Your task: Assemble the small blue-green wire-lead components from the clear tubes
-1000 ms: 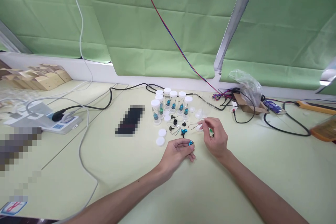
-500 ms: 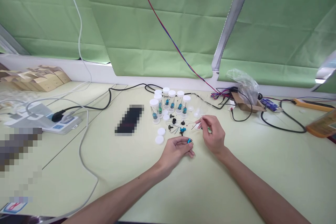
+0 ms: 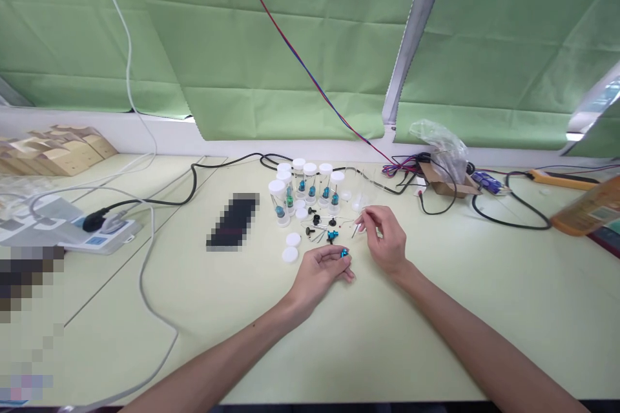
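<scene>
While left hand [image 3: 322,273] pinches blue part [image 3: 344,253], curled right hand [image 3: 386,240] pinches thin rod [image 3: 355,230].

The pale green worktop [image 3: 213,290] carries a cluster of white-capped vials [image 3: 311,191] and a loose blue part [image 3: 332,234] beyond the left hand [image 3: 320,270], two white caps [image 3: 293,240] just left of that hand, and a white power strip [image 3: 113,240] well farther left.
</scene>
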Demonstrator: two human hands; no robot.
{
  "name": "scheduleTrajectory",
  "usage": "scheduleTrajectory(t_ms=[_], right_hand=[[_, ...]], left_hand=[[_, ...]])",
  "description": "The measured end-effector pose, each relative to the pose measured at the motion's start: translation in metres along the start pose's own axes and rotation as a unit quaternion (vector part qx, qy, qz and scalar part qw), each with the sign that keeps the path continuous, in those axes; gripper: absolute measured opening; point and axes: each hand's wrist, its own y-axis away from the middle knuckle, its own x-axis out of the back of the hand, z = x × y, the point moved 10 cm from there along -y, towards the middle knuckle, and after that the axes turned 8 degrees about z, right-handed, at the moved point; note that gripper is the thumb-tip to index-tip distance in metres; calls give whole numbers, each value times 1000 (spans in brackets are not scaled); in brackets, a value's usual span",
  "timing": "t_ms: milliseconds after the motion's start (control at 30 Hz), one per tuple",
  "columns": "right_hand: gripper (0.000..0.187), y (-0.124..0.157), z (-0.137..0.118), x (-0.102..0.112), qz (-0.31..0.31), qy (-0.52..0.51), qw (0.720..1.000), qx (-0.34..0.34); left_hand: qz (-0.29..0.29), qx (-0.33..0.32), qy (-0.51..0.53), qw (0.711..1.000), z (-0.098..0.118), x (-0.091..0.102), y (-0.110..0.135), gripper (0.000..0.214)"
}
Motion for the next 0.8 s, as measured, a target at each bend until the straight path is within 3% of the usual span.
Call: scheduleTrajectory(t_ms=[400, 800], right_hand=[[15, 0, 13, -2, 6, -40, 995, -86], [16, -1, 14, -2, 8, -52, 994, -99]], left_hand=[[15, 8, -6, 1000, 1, 0, 0, 43], [22, 5, -13, 1000, 4, 0, 0, 41]])
